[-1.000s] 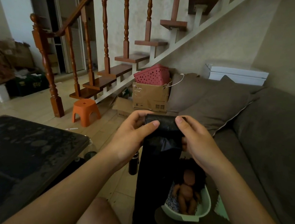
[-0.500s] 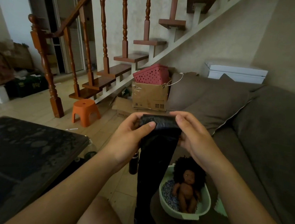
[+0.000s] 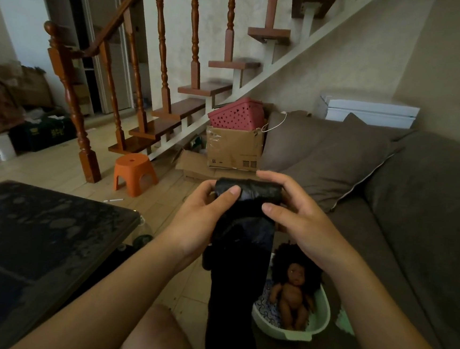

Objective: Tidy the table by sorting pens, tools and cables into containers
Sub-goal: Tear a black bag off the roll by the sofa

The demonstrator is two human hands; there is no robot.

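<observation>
A roll of black plastic bags (image 3: 252,192) is held up in front of me, between both hands. My left hand (image 3: 200,219) grips its left end, thumb lying across the front. My right hand (image 3: 297,216) grips the right end, fingers over the top and thumb underneath. A long strip of black bag (image 3: 233,300) hangs unrolled from the roll down past my knee. The dark glass table (image 3: 40,235) stands at the lower left, below and left of my hands. No pens, tools or cables show on it.
A pale green tub (image 3: 318,324) with a doll (image 3: 292,288) in it sits on the grey sofa (image 3: 414,218) beside me. An orange stool (image 3: 134,173), a cardboard box (image 3: 235,149) with a pink basket (image 3: 237,113) and a wooden staircase (image 3: 173,113) stand beyond.
The hands have turned the roll and the hanging black strip has grown longer. The view has dipped slightly, showing more of the doll in the tub.
</observation>
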